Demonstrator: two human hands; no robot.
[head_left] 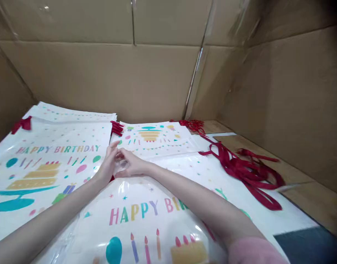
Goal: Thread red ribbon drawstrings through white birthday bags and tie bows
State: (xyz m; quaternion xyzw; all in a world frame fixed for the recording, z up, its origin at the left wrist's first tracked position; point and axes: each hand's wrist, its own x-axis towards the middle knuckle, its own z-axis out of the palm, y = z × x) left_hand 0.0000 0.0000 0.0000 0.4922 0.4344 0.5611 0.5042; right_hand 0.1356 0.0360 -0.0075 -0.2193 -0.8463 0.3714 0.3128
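Observation:
A glossy white plastic sheet point(146, 227) printed with HAPPY BIRTHDAY, candles, a balloon and a cake lies closest to me. At its upper left corner my left hand point(109, 165) and my right hand point(132, 164) meet, with fingers bent and thumbs close together. Both hands are closed on a bunched, partly clear bit of that corner; the fingers hide most of it. A small piece of red ribbon point(112, 178) peeks out just below the hands. My right forearm crosses over the printed lettering.
To the left lies a stack of matching printed sheets point(83, 128) with red ribbon at its corners. Behind my hands is an upside-down printed sheet point(162, 146). Loose red ribbons point(245, 168) lie in a tangle at right. Tall cardboard walls point(102, 77) enclose the back and sides.

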